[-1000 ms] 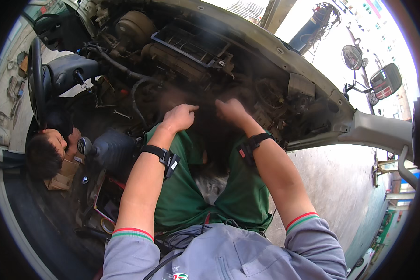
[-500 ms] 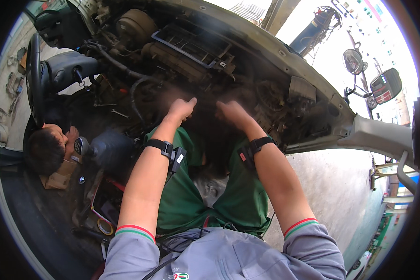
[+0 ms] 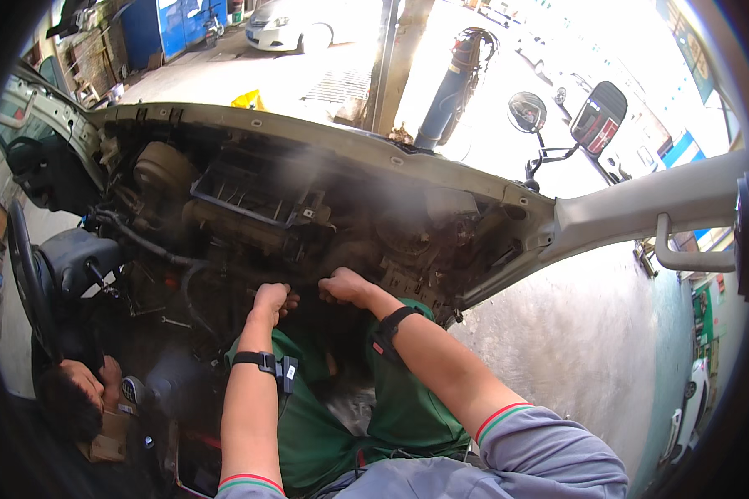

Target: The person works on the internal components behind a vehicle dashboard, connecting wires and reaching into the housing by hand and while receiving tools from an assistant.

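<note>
My left hand (image 3: 273, 301) is closed, fingers curled, in front of the stripped-out dashboard opening of a vehicle. Close to its right is my right hand (image 3: 345, 287), also closed, thumb and fingers pressed together. Whatever either hand grips is too dark and small to make out. Behind them lie dusty dark parts, among them a thick wiring harness (image 3: 154, 247) running in from the left. Above the hands sits a housing with a rectangular black frame (image 3: 243, 202). A cable hangs in a loop left of my left hand.
At left are the steering wheel (image 3: 27, 279), a gear knob (image 3: 131, 389) and another person (image 3: 71, 399) crouching low. An open-ended wrench (image 3: 175, 322) lies inside. Beyond the body edge stand a blue cylinder (image 3: 447, 93) and a white car (image 3: 290, 29). A side mirror (image 3: 599, 118) is at right.
My view has swung up and turned, showing more of the yard outside. Both hands appear lower in the picture and slightly nearer each other, still closed.
</note>
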A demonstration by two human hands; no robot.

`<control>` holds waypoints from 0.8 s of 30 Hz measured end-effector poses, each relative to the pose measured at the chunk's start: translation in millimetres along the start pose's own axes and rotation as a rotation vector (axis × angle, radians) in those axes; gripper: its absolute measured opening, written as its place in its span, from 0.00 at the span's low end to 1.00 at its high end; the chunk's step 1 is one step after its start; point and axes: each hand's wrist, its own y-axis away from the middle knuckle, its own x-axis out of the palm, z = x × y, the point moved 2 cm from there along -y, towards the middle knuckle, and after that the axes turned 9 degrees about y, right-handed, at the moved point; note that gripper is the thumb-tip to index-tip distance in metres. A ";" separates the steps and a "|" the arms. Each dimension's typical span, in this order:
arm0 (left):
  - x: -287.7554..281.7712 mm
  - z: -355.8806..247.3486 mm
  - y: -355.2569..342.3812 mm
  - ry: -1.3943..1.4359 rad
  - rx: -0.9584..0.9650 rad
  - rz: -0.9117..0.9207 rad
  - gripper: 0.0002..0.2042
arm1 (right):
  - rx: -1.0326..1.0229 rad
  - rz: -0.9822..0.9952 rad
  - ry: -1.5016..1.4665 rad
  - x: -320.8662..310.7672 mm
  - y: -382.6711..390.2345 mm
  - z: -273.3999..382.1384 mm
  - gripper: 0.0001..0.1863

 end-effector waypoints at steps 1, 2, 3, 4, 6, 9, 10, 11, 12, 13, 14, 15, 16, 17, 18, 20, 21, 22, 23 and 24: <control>4.2 -1.2 0.9 -0.038 -0.010 0.008 0.11 | -0.001 0.000 -0.037 -3.2 1.1 -1.7 0.17; 7.5 -2.2 1.1 -0.077 -0.021 0.012 0.10 | -0.006 -0.020 -0.042 -5.7 1.2 -3.3 0.17; 7.5 -2.6 0.8 -0.084 -0.011 0.017 0.10 | 0.008 -0.026 -0.054 -5.0 2.4 -1.5 0.17; 7.1 -2.5 -0.8 -0.107 -0.005 0.000 0.10 | 0.022 -0.029 -0.066 -3.7 2.9 0.0 0.17; 5.9 -1.5 -5.0 -0.139 0.007 -0.014 0.10 | 0.021 -0.048 -0.084 -2.0 1.9 1.5 0.17; 5.0 1.7 -12.5 -0.188 0.019 -0.021 0.11 | -0.011 -0.040 -0.027 -2.3 -2.5 -3.7 0.17; 4.5 3.0 -14.2 -0.199 0.033 -0.030 0.10 | -0.014 -0.055 -0.038 -1.9 -4.0 -5.7 0.17; 4.6 4.5 -15.5 -0.210 0.048 -0.038 0.10 | -0.025 -0.059 -0.026 -0.8 -5.2 -7.6 0.17; 4.6 4.9 -15.1 -0.223 0.059 -0.033 0.10 | -0.037 -0.061 -0.012 -0.2 -6.2 -7.4 0.17; 4.4 5.6 -14.6 -0.219 0.061 -0.039 0.10 | -0.043 -0.061 -0.004 -0.4 -6.6 -8.0 0.18; 4.8 5.7 -14.6 -0.214 0.062 -0.046 0.10 | -0.047 -0.074 -0.014 -2.2 -5.9 -10.3 0.18; 4.1 5.5 -12.0 -0.211 0.055 -0.060 0.09 | -0.036 -0.063 0.019 -1.1 -3.5 -7.8 0.19; 3.5 6.0 -12.4 -0.218 0.062 -0.064 0.09 | -0.024 -0.051 0.054 -0.2 -1.5 -5.3 0.20; 3.4 6.5 -13.2 -0.191 0.056 -0.055 0.10 | -0.033 -0.075 0.098 0.7 0.2 -2.3 0.24; 3.2 7.9 -12.7 -0.162 0.046 -0.048 0.10 | -0.040 -0.073 0.095 0.2 0.5 -1.9 0.24; 2.1 9.3 -14.3 -0.163 0.051 -0.043 0.11 | -0.050 -0.125 0.106 -2.0 0.7 -2.3 0.26; 4.7 8.6 -13.1 -0.136 0.035 -0.036 0.13 | -0.053 -0.123 0.103 -3.1 -0.6 -4.5 0.26; 6.1 7.8 -12.2 -0.107 0.017 -0.030 0.15 | -0.048 -0.130 0.081 -4.5 -2.2 -6.9 0.27; 6.3 5.7 -12.2 -0.107 0.016 -0.035 0.15 | -0.043 -0.135 0.059 -5.4 -4.3 -9.0 0.28; 6.6 4.1 -11.4 -0.102 0.012 -0.038 0.17 | -0.043 -0.128 0.060 -5.3 -5.5 -10.2 0.28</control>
